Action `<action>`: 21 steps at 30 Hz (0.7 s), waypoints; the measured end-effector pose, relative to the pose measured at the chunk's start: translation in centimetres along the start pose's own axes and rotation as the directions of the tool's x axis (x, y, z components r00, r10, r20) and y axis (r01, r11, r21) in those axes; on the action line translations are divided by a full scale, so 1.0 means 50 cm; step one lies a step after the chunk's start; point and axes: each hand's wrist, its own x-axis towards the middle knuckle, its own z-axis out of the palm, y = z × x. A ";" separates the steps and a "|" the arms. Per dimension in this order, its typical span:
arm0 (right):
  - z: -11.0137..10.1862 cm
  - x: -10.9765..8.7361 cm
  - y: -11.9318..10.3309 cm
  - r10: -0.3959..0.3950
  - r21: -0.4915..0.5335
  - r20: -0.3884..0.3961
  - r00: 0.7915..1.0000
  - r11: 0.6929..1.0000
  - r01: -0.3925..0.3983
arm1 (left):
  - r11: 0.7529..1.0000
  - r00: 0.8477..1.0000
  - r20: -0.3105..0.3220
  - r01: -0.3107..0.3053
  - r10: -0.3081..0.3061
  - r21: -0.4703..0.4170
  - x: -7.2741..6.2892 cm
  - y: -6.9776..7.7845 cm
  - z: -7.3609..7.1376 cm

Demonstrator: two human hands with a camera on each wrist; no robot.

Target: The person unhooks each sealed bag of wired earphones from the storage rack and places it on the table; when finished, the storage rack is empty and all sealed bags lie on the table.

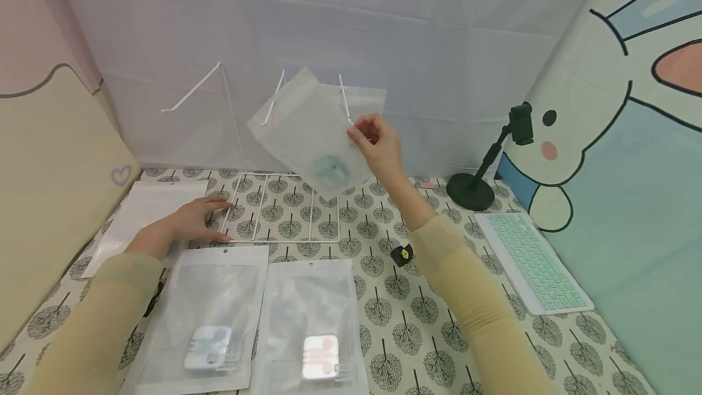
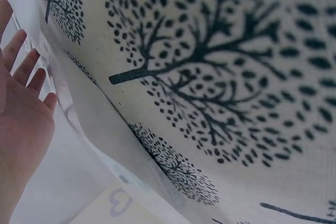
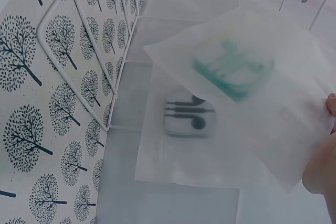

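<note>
My right hand [image 1: 381,145] pinches the edge of a frosted zip bag [image 1: 296,127], tilted up by the white wire rack [image 1: 285,241]. A green earphone set [image 1: 331,169] shows through it. The fingers are close to the tip of the rack's right hook [image 1: 344,96]; the bag overlaps the middle hook [image 1: 272,102]. Behind it, another frosted bag [image 3: 157,166] with black earphones [image 3: 186,119] in a case hangs at the rack. My left hand [image 1: 192,219], fingers spread and relaxed, has its fingertips at the left side of the rack's base.
Two frosted bags with cased earphones, a blue-tinted set [image 1: 208,346] and a pink set [image 1: 320,356], lie in front. A white bag [image 1: 142,212] lies under the left forearm. At right are a black phone stand [image 1: 471,191], a green keyboard [image 1: 532,261] and a small black item [image 1: 402,255].
</note>
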 end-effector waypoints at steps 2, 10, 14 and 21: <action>-0.002 -0.001 -0.003 -0.007 0.000 0.004 1.000 1.000 0.007 | 1.000 1.000 0.004 -0.002 0.002 -0.018 0.000 0.000 -0.001; -0.007 -0.006 -0.005 -0.055 0.028 0.020 0.998 0.998 0.054 | 1.000 1.000 0.013 -0.012 0.012 -0.025 0.003 0.003 -0.003; -0.009 -0.009 -0.007 -0.070 0.019 0.022 0.997 0.997 0.070 | 1.000 1.000 0.022 -0.011 0.011 -0.030 0.003 0.004 -0.006; -0.011 -0.021 -0.014 -0.085 0.024 0.034 0.996 0.996 0.084 | 0.999 0.999 0.035 0.000 0.001 -0.033 0.004 0.002 -0.004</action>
